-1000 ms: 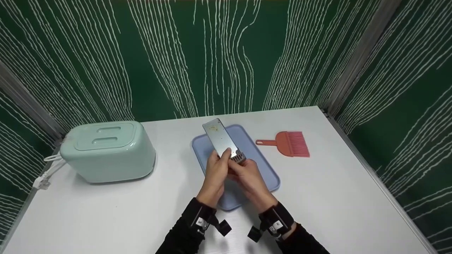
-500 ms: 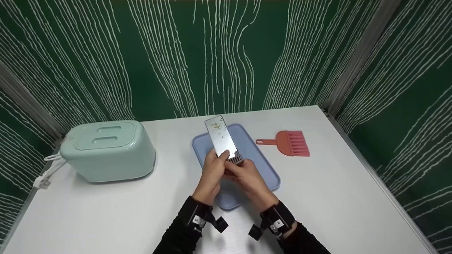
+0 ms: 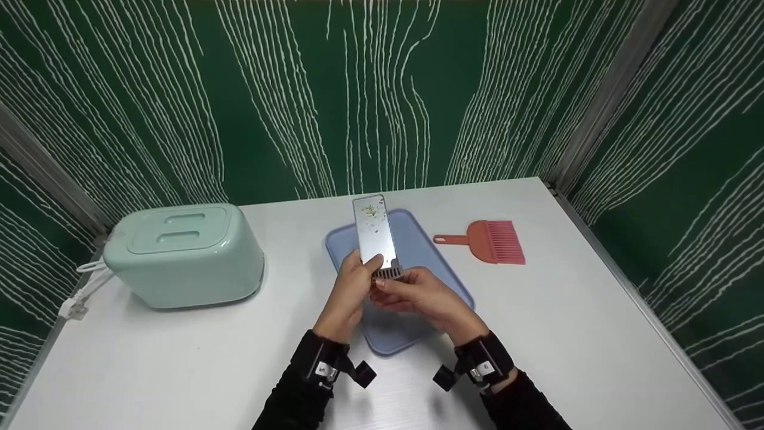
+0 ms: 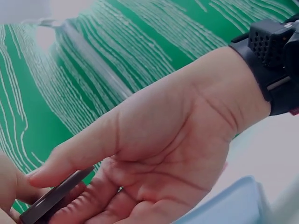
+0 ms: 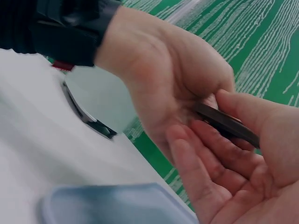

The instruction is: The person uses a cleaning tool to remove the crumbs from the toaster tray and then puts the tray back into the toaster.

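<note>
A long, flat metal crumb tray [image 3: 374,230] with a slotted grey end is held over a blue tray [image 3: 418,236] in the head view. Yellowish crumbs and dark specks lie on its far part. My left hand [image 3: 349,286] grips its near left side, thumb on top. My right hand [image 3: 427,295] pinches the slotted end between thumb and fingers. In the left wrist view the right hand [image 4: 168,144] reaches across, with the dark edge of the end [image 4: 51,198] under its thumb. The right wrist view shows the left hand [image 5: 163,70] behind this edge.
A mint-green toaster [image 3: 185,260] stands at the left, its white cord and plug [image 3: 73,307] beside it. An orange-red brush [image 3: 480,242] lies right of the blue tray on the white table [image 3: 197,370]. Green walls with white lines enclose the table.
The crumb tray has swung clockwise to point more straight away from me. My left wrist has moved left. My right wrist has moved right, and its fingers have shifted on the slotted end.
</note>
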Available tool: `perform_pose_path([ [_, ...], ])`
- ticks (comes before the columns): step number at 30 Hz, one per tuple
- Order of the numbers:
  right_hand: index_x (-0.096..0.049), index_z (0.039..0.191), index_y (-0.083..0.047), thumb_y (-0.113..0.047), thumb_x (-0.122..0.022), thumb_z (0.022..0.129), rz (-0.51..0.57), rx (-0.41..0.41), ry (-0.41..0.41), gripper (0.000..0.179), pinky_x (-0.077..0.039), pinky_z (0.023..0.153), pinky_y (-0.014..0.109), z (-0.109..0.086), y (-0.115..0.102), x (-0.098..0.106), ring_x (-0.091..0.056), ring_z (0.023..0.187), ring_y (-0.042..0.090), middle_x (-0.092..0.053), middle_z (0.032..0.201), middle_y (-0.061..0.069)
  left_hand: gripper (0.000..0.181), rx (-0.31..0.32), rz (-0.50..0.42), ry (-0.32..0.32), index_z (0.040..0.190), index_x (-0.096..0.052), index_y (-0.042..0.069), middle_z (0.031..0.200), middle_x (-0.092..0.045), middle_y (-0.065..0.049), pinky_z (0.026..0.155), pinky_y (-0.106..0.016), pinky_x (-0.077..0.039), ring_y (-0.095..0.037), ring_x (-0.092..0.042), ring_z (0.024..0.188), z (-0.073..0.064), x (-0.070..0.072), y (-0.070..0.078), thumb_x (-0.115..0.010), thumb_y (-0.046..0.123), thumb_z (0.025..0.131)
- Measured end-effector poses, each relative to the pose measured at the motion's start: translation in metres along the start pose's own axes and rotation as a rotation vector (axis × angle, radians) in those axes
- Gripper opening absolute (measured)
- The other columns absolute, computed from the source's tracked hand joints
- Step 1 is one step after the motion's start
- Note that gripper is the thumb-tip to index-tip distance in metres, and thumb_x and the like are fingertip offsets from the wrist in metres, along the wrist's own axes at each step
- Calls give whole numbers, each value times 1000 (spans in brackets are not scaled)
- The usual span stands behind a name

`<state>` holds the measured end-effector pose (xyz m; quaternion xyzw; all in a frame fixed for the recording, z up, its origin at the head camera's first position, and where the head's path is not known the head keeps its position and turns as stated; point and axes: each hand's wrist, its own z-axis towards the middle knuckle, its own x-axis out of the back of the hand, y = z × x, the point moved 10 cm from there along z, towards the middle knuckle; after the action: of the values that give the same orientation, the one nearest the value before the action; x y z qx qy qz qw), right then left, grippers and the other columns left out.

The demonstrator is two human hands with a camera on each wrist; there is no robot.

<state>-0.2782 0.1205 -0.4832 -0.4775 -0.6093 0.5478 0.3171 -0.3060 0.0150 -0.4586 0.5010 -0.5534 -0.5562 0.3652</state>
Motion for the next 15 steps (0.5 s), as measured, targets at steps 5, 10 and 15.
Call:
perform_pose_path([
  [5, -77, 111, -2, -21, -74, 102, -96, 16, -32, 22, -65, 90, 38, -1, -3, 14, -80, 91, 16, -83, 97, 2, 41, 13, -29, -30, 147, -52, -7, 100, -71, -5, 86, -28, -53, -12, -69, 90, 0, 4, 1, -49, 13, 111],
  [10, -75, 109, -3, -24, -75, 101, -214, 11, -54, 22, -65, 93, 38, -5, -5, 34, -79, 91, 13, -81, 98, 0, 42, 47, -68, -75, 150, -48, -7, 103, -72, -9, 87, -32, -63, -15, -75, 90, -1, 7, 0, -47, 10, 111],
  [15, -73, 108, -2, -23, -74, 102, -227, 19, 46, 22, -65, 87, 34, -9, -9, 66, -77, 86, 12, -79, 94, 0, 47, 86, -77, -137, 158, -40, -2, 103, -76, -14, 87, -40, -66, -23, -82, 86, -5, 7, -3, -44, 10, 113],
])
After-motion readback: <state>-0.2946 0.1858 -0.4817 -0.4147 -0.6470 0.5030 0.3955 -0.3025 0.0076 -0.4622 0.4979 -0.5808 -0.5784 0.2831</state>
